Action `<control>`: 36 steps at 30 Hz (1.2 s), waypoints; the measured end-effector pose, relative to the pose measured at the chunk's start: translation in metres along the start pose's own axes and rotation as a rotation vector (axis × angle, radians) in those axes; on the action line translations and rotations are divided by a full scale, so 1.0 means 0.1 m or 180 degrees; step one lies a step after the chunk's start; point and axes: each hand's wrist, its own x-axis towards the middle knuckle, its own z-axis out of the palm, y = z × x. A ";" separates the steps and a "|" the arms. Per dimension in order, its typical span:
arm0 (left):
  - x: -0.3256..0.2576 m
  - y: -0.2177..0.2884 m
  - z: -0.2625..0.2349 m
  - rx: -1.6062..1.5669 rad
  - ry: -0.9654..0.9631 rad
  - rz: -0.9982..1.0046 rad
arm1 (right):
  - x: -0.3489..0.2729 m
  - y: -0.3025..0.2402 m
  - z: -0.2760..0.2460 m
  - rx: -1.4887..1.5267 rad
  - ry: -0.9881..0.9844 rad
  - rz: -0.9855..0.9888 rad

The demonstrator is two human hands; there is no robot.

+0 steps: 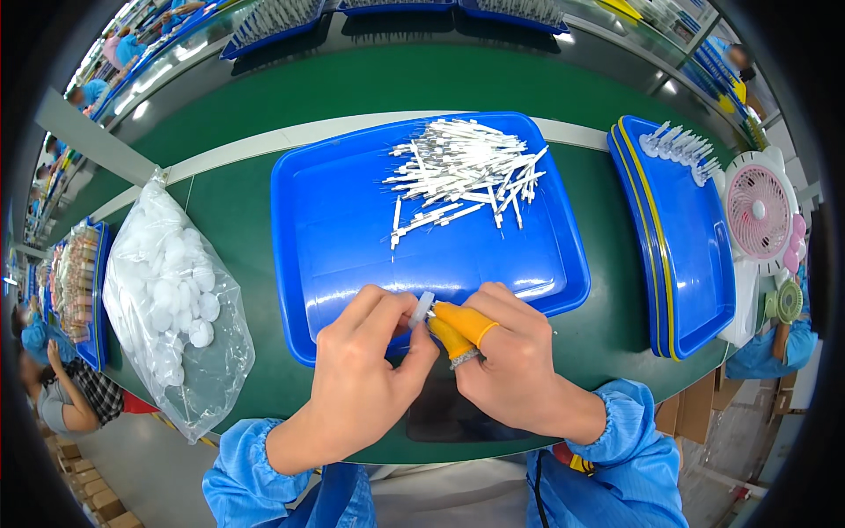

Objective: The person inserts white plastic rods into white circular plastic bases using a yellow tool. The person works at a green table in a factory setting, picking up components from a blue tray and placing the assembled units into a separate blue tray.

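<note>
At the far left of the dark green worktable point(239, 220), a blue plastic tray point(101, 264) carries a crowd of pale and pinkish pieces too small for me to make out. To its right a clear plastic bag point(198, 400) slumps on the table, filled with round, translucent white plastic pieces point(180, 299). Next comes a wide blue plastic tray point(339, 238) in front of me; thin white sticks point(471, 167) with fine wire-like ends lie heaped toward its far right. My bare left hand point(356, 370) is over this tray's near edge, thumb and fingers pinching a round, translucent white disc point(422, 311), turned nearly edge-on. Just right of the disc is my right hand point(515, 365), with yellow finger covers point(471, 322) whose tips come up to a tiny bright part beside it; I cannot tell whether they pinch that part or only press near it. Farther right, blue trays and a yellow one stand stacked and tilted, the top blue tray point(691, 255) bearing a row of white stemmed pieces point(682, 148). Beyond them are a pink-and-white round fan point(759, 209) and a smaller green fan point(786, 301).
</note>
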 end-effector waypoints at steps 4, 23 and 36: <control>0.02 0.01 0.01 -0.0600 0.0164 -0.0238 | 0.01 0.04 -0.06 0.0119 0.0156 0.0122; 0.05 -0.02 -0.06 -0.1661 0.0133 -0.0051 | 0.06 -0.08 -0.35 -0.0358 0.0047 -0.0346; 0.05 -0.02 -0.05 -0.1718 0.0099 -0.0100 | 0.06 -0.10 -0.36 -0.0311 -0.0057 -0.0332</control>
